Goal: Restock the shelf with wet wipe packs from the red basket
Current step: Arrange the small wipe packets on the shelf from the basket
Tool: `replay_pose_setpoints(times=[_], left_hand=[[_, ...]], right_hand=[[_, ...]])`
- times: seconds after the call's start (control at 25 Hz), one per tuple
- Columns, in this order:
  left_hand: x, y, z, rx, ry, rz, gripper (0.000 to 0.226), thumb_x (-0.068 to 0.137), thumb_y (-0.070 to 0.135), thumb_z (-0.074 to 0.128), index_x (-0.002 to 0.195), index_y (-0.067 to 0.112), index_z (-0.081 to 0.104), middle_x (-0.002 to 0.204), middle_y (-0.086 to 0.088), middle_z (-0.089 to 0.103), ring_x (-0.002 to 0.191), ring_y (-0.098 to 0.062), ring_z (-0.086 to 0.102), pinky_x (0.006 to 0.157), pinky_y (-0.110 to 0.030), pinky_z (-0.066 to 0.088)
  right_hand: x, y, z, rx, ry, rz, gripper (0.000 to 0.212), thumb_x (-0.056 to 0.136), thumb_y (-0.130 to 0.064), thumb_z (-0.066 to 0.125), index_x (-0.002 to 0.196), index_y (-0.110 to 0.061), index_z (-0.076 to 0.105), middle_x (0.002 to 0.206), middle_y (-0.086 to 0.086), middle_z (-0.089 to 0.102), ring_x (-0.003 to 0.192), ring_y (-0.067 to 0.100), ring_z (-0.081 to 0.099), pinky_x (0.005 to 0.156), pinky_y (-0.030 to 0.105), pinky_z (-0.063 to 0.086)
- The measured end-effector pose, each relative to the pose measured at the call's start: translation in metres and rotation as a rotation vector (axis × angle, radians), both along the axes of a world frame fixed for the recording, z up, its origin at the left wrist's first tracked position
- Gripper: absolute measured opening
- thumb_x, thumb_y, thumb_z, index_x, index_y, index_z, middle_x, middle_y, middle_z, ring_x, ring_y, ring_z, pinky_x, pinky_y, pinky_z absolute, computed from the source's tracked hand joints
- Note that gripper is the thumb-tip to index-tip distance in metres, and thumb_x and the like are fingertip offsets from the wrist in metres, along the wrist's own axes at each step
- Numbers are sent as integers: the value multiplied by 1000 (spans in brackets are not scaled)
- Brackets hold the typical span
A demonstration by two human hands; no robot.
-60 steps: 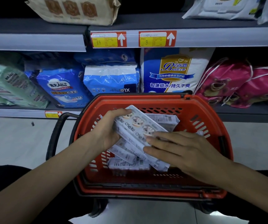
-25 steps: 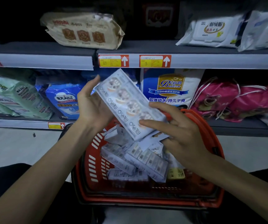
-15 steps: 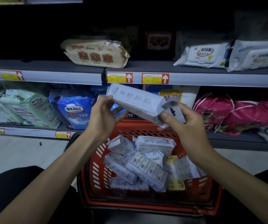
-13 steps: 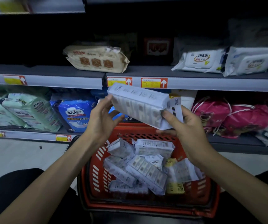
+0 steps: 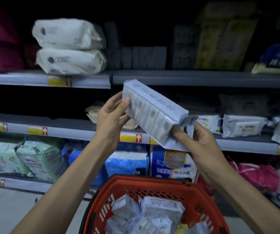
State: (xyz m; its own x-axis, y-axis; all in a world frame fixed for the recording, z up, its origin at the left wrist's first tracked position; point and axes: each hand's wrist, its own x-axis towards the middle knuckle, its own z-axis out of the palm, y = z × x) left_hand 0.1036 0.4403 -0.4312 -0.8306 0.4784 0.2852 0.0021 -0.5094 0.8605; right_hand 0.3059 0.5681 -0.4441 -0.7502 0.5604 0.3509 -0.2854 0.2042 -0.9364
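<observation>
Wet wipe pack (image 5: pixel 154 114) not shelved
Our left hand (image 5: pixel 110 119) and right hand (image 5: pixel 196 142) grip it; red basket (image 5: pixel 203 191) at six o'clock holds more.

both my arms are bare, from the wrists down to where they leave the view on either side of the red basket (image 5: pixel 146 180). the left forearm (image 5: pixel 78 179), left of the basket, is lean and smooth along all of its visible length. the right forearm (image 5: pixel 240 200), over the basket's right rim, looks the same. my left grip (image 5: pixel 109 119), above the basket, is uncovered, and its thumb ends in a short-trimmed nail. my right grip (image 5: pixel 198 146), also above the basket, is uncovered too. the light is dim, so i cannot tell any finer marks.
</observation>
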Motion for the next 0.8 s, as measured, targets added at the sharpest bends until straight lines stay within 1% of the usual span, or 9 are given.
replay_pose_setpoints(times=[0.12,0.2,0.28,0.36,0.44,0.56,0.64,0.72,0.8], left_hand=[[-7,17,51,102,-10,82,27,94,17,78,119,15,68,126,-15,71,110,-29,74,83,-32,61],[-16,29,77,120,7,123,21,95,17,77,111,11,66,118,-17,70,103,-29,75,83,-33,62],[-26,40,95,43,120,162,11,97,19,75,105,14,69,102,-10,72,97,-26,73,87,-38,62],[-35,42,104,-60,276,190,8,96,22,75,103,25,75,103,-1,75,102,-24,73,90,-40,62],[-39,41,106,-177,436,182,24,97,20,72,119,31,75,114,4,75,107,-15,72,90,-33,61],[-51,44,104,-299,574,204,43,99,18,67,139,33,66,110,2,75,99,-11,74,83,-31,60],[-67,48,111,-330,597,216,51,99,15,64,144,38,61,103,5,77,93,-13,74,79,-35,60],[-86,56,125,-306,563,190,61,99,1,57,147,38,58,104,14,79,88,-11,72,73,-34,56],[-110,70,138,-258,509,171,70,96,-14,48,143,36,58,100,26,76,81,5,69,71,-24,53]], right_hand=[[-22,0,44,146,85,-6,19,89,-19,71,108,-23,72,97,-19,79,93,-2,74,72,11,54],[-39,-1,68,213,128,-26,22,94,-10,70,110,-26,72,94,-27,77,90,-9,71,68,7,51],[-58,2,84,238,190,-80,22,96,-10,71,109,-27,73,96,-26,77,91,-9,71,71,7,52],[-80,7,95,220,242,-144,12,98,-15,71,102,-23,77,90,-18,79,86,-4,73,69,12,52],[-105,14,101,177,271,-193,9,99,-18,69,95,-19,78,80,-15,78,78,-3,71,65,14,51],[-149,22,111,134,300,-252,11,101,-19,68,99,-17,79,84,-12,78,80,-1,72,66,14,51],[-183,28,125,154,314,-287,11,100,-19,69,97,-18,80,82,-11,77,80,-1,70,67,14,51],[-221,35,146,190,328,-349,11,99,-18,70,95,-17,79,81,-8,77,80,-2,69,66,16,53],[-264,46,169,224,301,-438,13,97,-15,68,88,-8,75,77,2,74,73,6,65,62,25,50]])
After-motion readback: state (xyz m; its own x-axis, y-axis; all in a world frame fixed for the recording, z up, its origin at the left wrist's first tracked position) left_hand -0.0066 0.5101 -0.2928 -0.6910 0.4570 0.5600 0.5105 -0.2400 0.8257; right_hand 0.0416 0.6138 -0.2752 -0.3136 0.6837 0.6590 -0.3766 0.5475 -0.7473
